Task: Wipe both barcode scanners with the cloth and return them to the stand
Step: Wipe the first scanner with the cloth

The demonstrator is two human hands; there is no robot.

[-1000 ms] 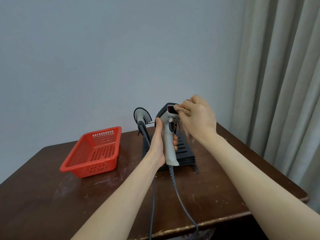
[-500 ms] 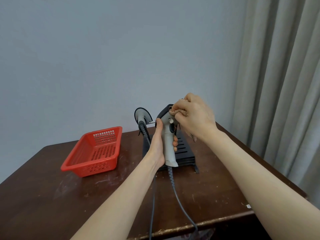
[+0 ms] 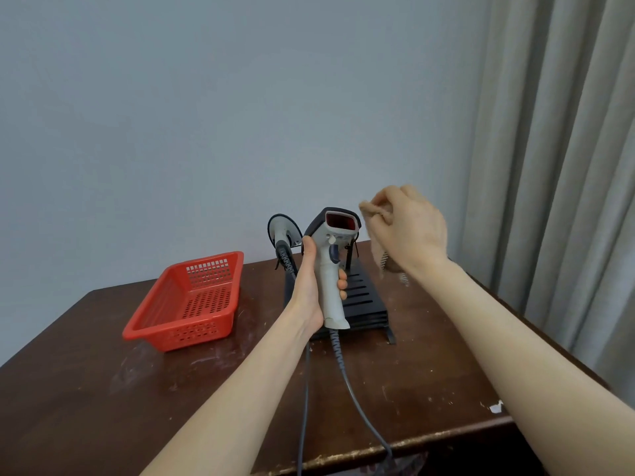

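At the left of the frame a red basket (image 3: 192, 304) sits on the desk (image 3: 103, 389). Right of it, the second scanner (image 3: 282, 231) perches at the black stand's (image 3: 364, 297) left rear. At centre, your left hand (image 3: 309, 286) wraps its fingers (image 3: 342, 281) round the white scanner's (image 3: 331, 269) grip, holding it upright above the stand, red window towards you. Just right, clear of its head, your right hand (image 3: 409, 231) pinches the tan cloth (image 3: 376, 249), which hangs below.

Soft even indoor light, faint shadows; right hand (image 3: 409, 228) motion-blurred; wide-angle bending at curtain (image 3: 563, 166) edge.
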